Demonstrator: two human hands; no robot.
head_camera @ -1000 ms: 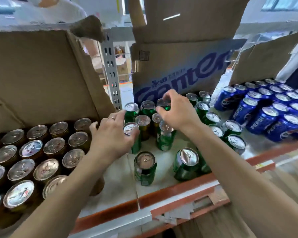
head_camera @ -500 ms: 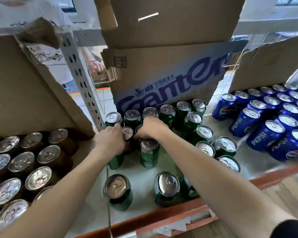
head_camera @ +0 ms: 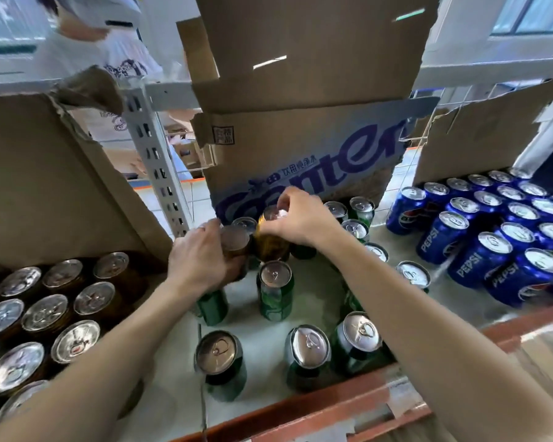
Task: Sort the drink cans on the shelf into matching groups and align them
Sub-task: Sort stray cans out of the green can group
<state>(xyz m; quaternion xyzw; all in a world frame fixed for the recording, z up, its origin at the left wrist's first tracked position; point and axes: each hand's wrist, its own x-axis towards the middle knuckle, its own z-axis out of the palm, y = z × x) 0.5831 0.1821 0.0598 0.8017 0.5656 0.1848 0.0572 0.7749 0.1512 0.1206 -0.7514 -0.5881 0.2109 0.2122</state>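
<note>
Two stray cans coming out of the green cans (head_camera: 275, 295), centre frame.
Half a second back both hands sat low among the green tops. Now the gold can (head_camera: 270, 247) appears lifted, the right hand (head_camera: 300, 220) pinching its rim from above with fingers (head_camera: 283, 199) curled over the lid. Just left, touching it, the brown can (head_camera: 235, 242) sits in the left hand (head_camera: 198, 260), fingers wrapped round its body. Both likely bound for the brown group (head_camera: 45, 314), lower left.
</note>
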